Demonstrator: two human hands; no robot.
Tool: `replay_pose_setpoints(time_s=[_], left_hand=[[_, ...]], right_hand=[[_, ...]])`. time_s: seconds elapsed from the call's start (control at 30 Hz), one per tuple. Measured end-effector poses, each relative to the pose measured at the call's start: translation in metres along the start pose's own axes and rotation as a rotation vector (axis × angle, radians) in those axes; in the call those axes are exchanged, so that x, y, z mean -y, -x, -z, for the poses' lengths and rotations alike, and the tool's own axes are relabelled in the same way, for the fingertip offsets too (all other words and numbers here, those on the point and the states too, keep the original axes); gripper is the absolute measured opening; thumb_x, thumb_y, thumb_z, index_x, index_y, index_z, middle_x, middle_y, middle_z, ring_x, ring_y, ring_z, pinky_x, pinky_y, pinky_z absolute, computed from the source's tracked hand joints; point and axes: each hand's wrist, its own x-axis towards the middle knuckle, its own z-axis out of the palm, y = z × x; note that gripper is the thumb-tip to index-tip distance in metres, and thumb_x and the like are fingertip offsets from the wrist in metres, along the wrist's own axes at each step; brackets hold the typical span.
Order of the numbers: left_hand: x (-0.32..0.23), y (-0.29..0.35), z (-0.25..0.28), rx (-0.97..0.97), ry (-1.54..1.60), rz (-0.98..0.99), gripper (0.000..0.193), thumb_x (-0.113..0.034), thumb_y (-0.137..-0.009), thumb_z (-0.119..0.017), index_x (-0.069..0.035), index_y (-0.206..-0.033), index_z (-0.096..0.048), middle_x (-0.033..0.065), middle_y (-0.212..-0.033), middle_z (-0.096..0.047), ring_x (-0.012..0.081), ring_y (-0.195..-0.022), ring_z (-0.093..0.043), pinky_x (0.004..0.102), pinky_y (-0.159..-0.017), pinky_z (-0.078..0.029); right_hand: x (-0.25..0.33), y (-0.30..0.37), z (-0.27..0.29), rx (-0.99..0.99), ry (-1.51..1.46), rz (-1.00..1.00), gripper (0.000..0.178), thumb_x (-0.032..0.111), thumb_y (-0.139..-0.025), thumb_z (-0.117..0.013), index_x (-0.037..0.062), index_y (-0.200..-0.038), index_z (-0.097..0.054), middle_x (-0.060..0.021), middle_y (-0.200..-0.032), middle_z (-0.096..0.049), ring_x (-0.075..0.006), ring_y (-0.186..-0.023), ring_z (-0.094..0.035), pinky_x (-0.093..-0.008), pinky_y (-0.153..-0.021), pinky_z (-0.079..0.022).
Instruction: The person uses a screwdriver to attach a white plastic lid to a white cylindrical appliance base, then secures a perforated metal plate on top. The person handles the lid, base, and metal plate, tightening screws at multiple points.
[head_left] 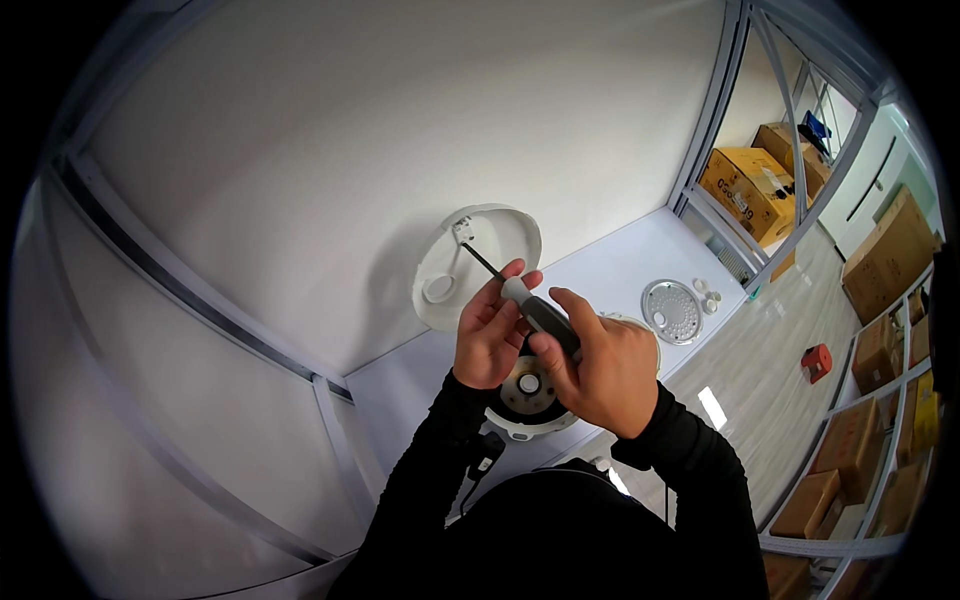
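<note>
Both hands meet above the white desk (620, 270), sharing one screwdriver (520, 300). The right hand (600, 370) has its fingers curled tight around the dark grey handle, thumb laid along it. The left hand (490, 335) pinches the pale collar where the thin shaft begins — fingertips pressed together on it. The shaft runs up and left, its tip at a small bracket on the rim of a white round lid (470, 265) that stands tilted against the wall. Under the hands sits a round appliance base (530, 395), probably a cooker body, partly hidden. Further right on the desk lie a perforated metal disc (672, 312) and small white caps (706, 295).
</note>
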Motion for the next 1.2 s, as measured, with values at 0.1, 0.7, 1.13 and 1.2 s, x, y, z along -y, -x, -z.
replay_pose_setpoints(time_s=[0.1, 0.7, 1.13, 1.2], left_hand=[[0.004, -0.001, 0.008, 0.013, 0.034, 0.000, 0.045, -0.011, -0.106, -0.054, 0.000, -0.149, -0.044, 0.0157, -0.132, -0.062, 0.0191, -0.115, -0.064, 0.0352, -0.099, -0.054], [0.010, -0.004, 0.028, 0.090, 0.108, -0.055, 0.039, -0.014, -0.105, -0.059, 0.000, -0.141, -0.052, 0.0113, -0.123, -0.067, 0.0168, -0.109, -0.065, 0.0329, -0.094, -0.054], [0.005, -0.003, 0.009, -0.062, 0.012, -0.017, 0.031, -0.016, -0.104, -0.061, -0.001, -0.131, -0.055, 0.0090, -0.116, -0.065, 0.0149, -0.105, -0.065, 0.0297, -0.090, -0.053], [0.010, -0.006, 0.029, 0.038, 0.061, -0.032, 0.031, -0.017, -0.104, -0.062, -0.001, -0.130, -0.055, 0.0089, -0.116, -0.065, 0.0151, -0.104, -0.065, 0.0299, -0.090, -0.053]], right_hand=[[0.001, -0.002, -0.002, -0.093, -0.045, 0.088, 0.049, 0.027, -0.084, -0.076, 0.0044, -0.125, -0.063, -0.0075, -0.070, -0.067, -0.0283, -0.056, -0.065, -0.0382, -0.053, -0.050], [0.004, -0.007, -0.004, -0.153, -0.051, 0.109, 0.042, 0.026, -0.080, -0.079, 0.0081, -0.115, -0.066, -0.0023, -0.066, -0.059, -0.0250, -0.058, -0.065, -0.0338, -0.054, -0.050], [0.001, -0.006, -0.002, -0.102, -0.025, 0.109, 0.041, 0.022, -0.080, -0.078, 0.0065, -0.115, -0.065, -0.0043, -0.067, -0.060, -0.0247, -0.058, -0.065, -0.0342, -0.053, -0.050], [0.002, -0.008, -0.003, -0.131, -0.031, 0.157, 0.040, 0.022, -0.081, -0.077, 0.0057, -0.116, -0.064, -0.0049, -0.068, -0.061, -0.0253, -0.057, -0.064, -0.0348, -0.053, -0.050]])
